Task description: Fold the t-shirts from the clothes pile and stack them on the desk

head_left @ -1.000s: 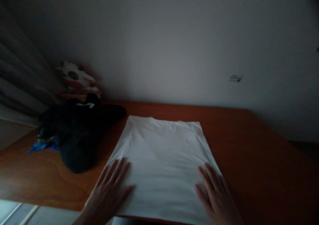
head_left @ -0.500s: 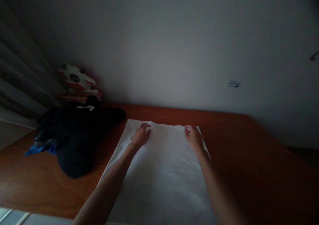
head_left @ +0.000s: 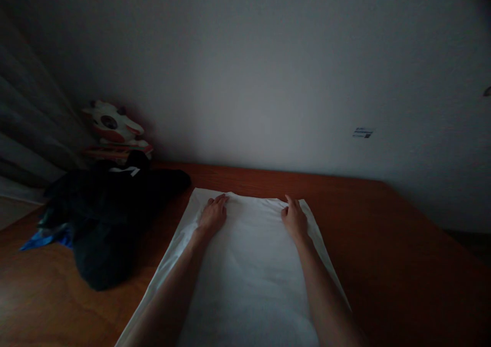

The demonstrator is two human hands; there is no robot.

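A white cloth (head_left: 253,270), perhaps a garment, lies spread before me with light wrinkles and its far edge running roughly straight. On its far left part rests my left hand (head_left: 214,213), palm down, fingers stretched toward the far edge. My right hand (head_left: 295,218) lies on the far right part, index finger extended to the edge and thumb apart from it. Small creases run in the fabric beside the right thumb. Neither hand shows cloth clearly pinched between its fingers. Both forearms cover parts of the cloth's sides.
The cloth is on a brown wooden table (head_left: 383,250) against a grey wall (head_left: 261,81). At the left lies a heap of dark clothing (head_left: 111,224) with a blue piece (head_left: 46,239) under it. Behind stands a cow-shaped toy (head_left: 113,124), near a curtain (head_left: 30,116).
Both hands have lowered onto the cloth; the left fingers have flattened and the right index finger has straightened. The view has shifted slightly, and the cloth's near part looks wider.
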